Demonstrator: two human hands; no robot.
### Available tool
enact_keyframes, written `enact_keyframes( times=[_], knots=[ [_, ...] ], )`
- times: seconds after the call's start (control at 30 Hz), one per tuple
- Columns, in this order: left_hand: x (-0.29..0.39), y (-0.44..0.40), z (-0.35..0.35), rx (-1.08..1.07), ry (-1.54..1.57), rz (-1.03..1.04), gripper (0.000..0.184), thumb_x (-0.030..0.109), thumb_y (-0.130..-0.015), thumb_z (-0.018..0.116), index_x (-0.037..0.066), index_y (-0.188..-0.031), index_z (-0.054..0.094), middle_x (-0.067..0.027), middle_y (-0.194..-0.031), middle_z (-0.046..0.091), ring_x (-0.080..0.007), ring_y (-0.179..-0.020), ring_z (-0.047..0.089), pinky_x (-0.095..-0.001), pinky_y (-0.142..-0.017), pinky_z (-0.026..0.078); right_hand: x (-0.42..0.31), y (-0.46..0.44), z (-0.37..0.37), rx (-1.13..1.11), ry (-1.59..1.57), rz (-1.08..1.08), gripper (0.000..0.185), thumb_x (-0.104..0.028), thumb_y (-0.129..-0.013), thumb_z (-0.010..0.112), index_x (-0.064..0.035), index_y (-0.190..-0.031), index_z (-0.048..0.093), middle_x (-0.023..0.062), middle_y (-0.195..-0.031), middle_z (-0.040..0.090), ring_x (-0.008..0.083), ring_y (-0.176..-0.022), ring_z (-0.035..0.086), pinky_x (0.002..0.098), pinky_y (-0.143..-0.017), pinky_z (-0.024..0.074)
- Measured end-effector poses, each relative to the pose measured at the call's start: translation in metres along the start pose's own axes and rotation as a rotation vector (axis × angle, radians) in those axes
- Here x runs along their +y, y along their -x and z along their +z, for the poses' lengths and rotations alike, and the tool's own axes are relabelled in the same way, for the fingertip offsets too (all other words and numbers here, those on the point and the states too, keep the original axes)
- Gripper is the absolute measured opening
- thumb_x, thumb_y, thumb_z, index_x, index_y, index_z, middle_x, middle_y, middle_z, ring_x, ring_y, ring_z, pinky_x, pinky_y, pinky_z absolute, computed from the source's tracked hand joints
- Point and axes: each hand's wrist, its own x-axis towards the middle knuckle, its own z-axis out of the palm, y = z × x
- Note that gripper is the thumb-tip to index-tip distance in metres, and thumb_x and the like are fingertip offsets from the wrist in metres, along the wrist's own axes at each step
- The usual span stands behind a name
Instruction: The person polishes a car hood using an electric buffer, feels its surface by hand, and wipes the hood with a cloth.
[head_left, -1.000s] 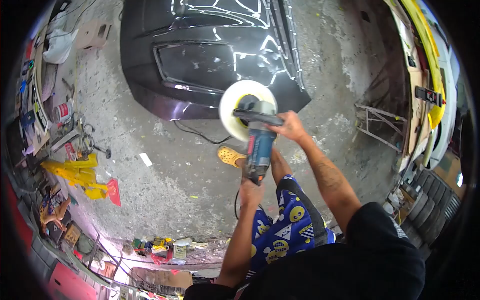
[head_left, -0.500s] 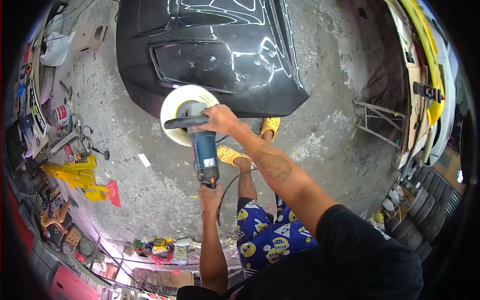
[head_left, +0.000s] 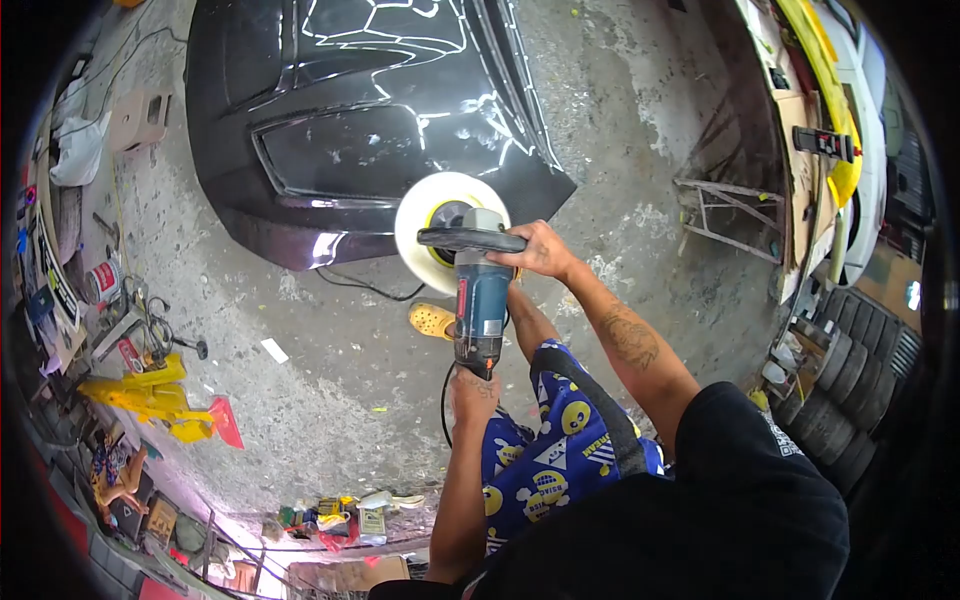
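Observation:
A blue corded polisher (head_left: pixel 482 300) is held across the front of me in both hands. My left hand (head_left: pixel 474 396) is wrapped round its rear grip. Up at the front, my right hand (head_left: pixel 540 250) closes on one end of the black loop handle (head_left: pixel 468 239). The tool's round white polishing pad (head_left: pixel 412 225) overlaps the near edge of a glossy black car hood (head_left: pixel 345 150) in view; whether they touch I cannot tell. White light reflections and some pale smudges show on the hood.
A black cord (head_left: pixel 370 288) trails by the hood and the yellow clog (head_left: pixel 432 320). A metal frame stand (head_left: pixel 735 215) is on the right, near stacked tires (head_left: pixel 810 430). Yellow parts (head_left: pixel 150 395), a red-labelled can (head_left: pixel 103 280) and a beige stool (head_left: pixel 142 118) lie left.
The polisher and both hands have shifted right in view, and the hood has shifted left. The pad now overlaps the hood's near edge farther right. Both hands keep their grip.

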Motion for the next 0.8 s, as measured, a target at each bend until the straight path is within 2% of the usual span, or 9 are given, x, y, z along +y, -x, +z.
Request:
enact_keyframes(
  times=[0.07, 0.27, 0.37, 0.47, 0.57, 0.67, 0.77, 0.8],
  knots=[
    [0.014, -0.006, 0.002, -0.056, -0.031, 0.052, 0.041, 0.02, -0.079, 0.069, -0.01, -0.103, 0.056, -0.0318, -0.086, 0.068, -0.0489, -0.084, 0.068, -0.0526, -0.075, 0.055, 0.012, 0.006, -0.016, 0.03, -0.019, 0.143, 0.04, -0.039, -0.075, 0.08, -0.0036, -0.092, 0.077, 0.0191, -0.075, 0.07, 0.0307, -0.068, 0.07, 0.0392, -0.069, 0.0541],
    [0.051, -0.021, 0.02, -0.094, -0.081, 0.061, 0.044, 0.02, -0.078, 0.072, -0.012, -0.103, 0.055, -0.0335, -0.093, 0.067, -0.048, -0.09, 0.068, -0.0527, -0.079, 0.055, 0.056, 0.009, -0.045, 0.162, -0.028, 0.246, 0.038, -0.034, -0.069, 0.078, -0.0031, -0.091, 0.076, 0.0203, -0.074, 0.068, 0.0337, -0.07, 0.069, 0.0388, -0.07, 0.0541],
    [0.068, -0.027, 0.034, -0.032, -0.042, 0.103, 0.04, 0.02, -0.077, 0.068, -0.012, -0.1, 0.056, -0.0335, -0.087, 0.067, -0.0497, -0.088, 0.067, -0.0519, -0.077, 0.054, 0.064, 0.007, -0.065, 0.202, -0.001, 0.261, 0.039, -0.034, -0.069, 0.079, -0.0034, -0.092, 0.076, 0.0206, -0.074, 0.068, 0.0354, -0.072, 0.069, 0.039, -0.071, 0.0542],
    [0.09, -0.034, 0.04, -0.072, -0.073, 0.133, 0.042, 0.02, -0.077, 0.068, -0.012, -0.101, 0.056, -0.0338, -0.087, 0.067, -0.0502, -0.088, 0.066, -0.0526, -0.077, 0.054, 0.073, 0.004, -0.086, 0.201, -0.026, 0.313, 0.039, -0.034, -0.069, 0.079, -0.0036, -0.092, 0.076, 0.0207, -0.075, 0.068, 0.0354, -0.074, 0.07, 0.0397, -0.072, 0.0543],
    [0.122, -0.033, 0.036, -0.115, -0.031, 0.024, 0.041, 0.02, -0.077, 0.068, -0.012, -0.1, 0.056, -0.0343, -0.086, 0.067, -0.0505, -0.087, 0.066, -0.0528, -0.077, 0.053, 0.084, 0.002, -0.101, 0.218, 0.061, 0.311, 0.039, -0.034, -0.068, 0.079, -0.0036, -0.092, 0.076, 0.021, -0.076, 0.069, 0.0358, -0.075, 0.07, 0.0404, -0.073, 0.0548],
    [0.122, -0.03, 0.042, -0.039, -0.114, 0.071, 0.042, 0.021, -0.077, 0.069, -0.012, -0.1, 0.057, -0.0347, -0.086, 0.066, -0.0502, -0.087, 0.066, -0.052, -0.077, 0.054, 0.088, -0.002, -0.101, 0.208, 0.006, 0.271, 0.037, -0.034, -0.069, 0.079, -0.0041, -0.092, 0.076, 0.0214, -0.077, 0.069, 0.0356, -0.074, 0.07, 0.0407, -0.074, 0.0557],
    [0.122, -0.018, 0.039, -0.013, -0.084, -0.091, 0.044, 0.022, -0.077, 0.071, -0.013, -0.1, 0.057, -0.0349, -0.086, 0.066, -0.05, -0.086, 0.067, -0.051, -0.076, 0.054, 0.074, -0.014, -0.09, 0.106, -0.072, 0.199, 0.035, -0.033, -0.068, 0.079, -0.0052, -0.09, 0.077, 0.0207, -0.079, 0.07, 0.0354, -0.074, 0.071, 0.0405, -0.075, 0.0565],
    [0.116, -0.014, 0.039, 0.052, -0.108, -0.074, 0.04, 0.021, -0.076, 0.071, -0.012, -0.095, 0.06, -0.0335, -0.084, 0.067, -0.0492, -0.085, 0.068, -0.05, -0.074, 0.055, 0.066, -0.021, -0.082, 0.052, -0.084, 0.169, 0.034, -0.032, -0.068, 0.079, -0.0055, -0.09, 0.077, 0.0204, -0.08, 0.071, 0.0354, -0.075, 0.071, 0.0402, -0.075, 0.0567]
  ],
)
